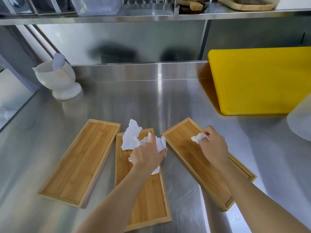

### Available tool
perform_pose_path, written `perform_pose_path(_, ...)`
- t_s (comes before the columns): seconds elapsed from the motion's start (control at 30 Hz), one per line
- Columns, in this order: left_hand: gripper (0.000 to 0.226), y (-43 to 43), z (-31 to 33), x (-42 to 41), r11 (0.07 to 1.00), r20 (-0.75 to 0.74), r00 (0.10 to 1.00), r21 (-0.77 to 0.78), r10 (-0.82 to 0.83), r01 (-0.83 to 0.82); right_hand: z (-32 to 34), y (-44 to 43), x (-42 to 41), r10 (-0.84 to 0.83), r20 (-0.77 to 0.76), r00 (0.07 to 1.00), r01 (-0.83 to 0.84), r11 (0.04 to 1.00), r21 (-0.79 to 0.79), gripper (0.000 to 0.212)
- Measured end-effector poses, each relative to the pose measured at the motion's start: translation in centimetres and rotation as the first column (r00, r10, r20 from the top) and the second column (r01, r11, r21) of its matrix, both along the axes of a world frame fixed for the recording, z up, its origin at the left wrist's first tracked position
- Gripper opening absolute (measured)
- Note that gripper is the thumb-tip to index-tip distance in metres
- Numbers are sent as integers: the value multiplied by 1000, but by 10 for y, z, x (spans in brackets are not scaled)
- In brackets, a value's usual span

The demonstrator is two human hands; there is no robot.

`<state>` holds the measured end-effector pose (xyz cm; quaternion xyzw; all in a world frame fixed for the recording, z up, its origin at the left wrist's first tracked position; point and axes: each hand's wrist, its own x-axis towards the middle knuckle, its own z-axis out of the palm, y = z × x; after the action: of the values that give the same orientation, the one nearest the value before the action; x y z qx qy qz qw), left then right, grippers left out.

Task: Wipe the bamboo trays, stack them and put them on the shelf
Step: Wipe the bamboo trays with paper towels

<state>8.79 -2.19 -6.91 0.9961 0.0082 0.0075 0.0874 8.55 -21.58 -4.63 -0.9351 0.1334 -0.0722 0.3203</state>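
Three long bamboo trays lie side by side on the steel counter: the left tray [79,162], the middle tray [148,202] and the right tray [188,153]. My left hand [148,155] rests over the far half of the middle tray, holding a crumpled white paper towel [133,137] that spills past the tray's far edge. Over the far part of the right tray, my right hand [213,145] pinches a small wad of white paper [199,137] against the tray's floor. The steel shelf [151,17] runs above the counter.
A white mortar with a pestle [58,78] stands at the back left. A yellow cutting board [259,81] leans at the back right, with a pale container [301,121] at the right edge. The shelf holds clear bins and wooden boards [249,4].
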Motion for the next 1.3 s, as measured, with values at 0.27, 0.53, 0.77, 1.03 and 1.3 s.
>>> perform_pose_path(0.27,36,3,1,-5,992,-48,998,-119,-50,44,5,21,13,33,5,999,-33,999,-37,33)
perform_pose_path(0.53,34,50,42,-60,678,93,953,-723,287,-133,11,91,36,249,-38,968,-234,945,229,13)
perform_pose_path(0.77,32,103,60,-86,584,116,852,-774,511,-244,-3,175,46,367,-185,912,-386,919,-80,56)
perform_pose_path(1.03,36,131,53,-116,517,74,790,-792,609,-324,-21,195,46,404,-297,865,-493,793,-357,37)
perform_pose_path(1.3,35,100,57,-97,597,165,866,-782,472,-177,2,156,20,364,-68,929,-370,920,-133,28)
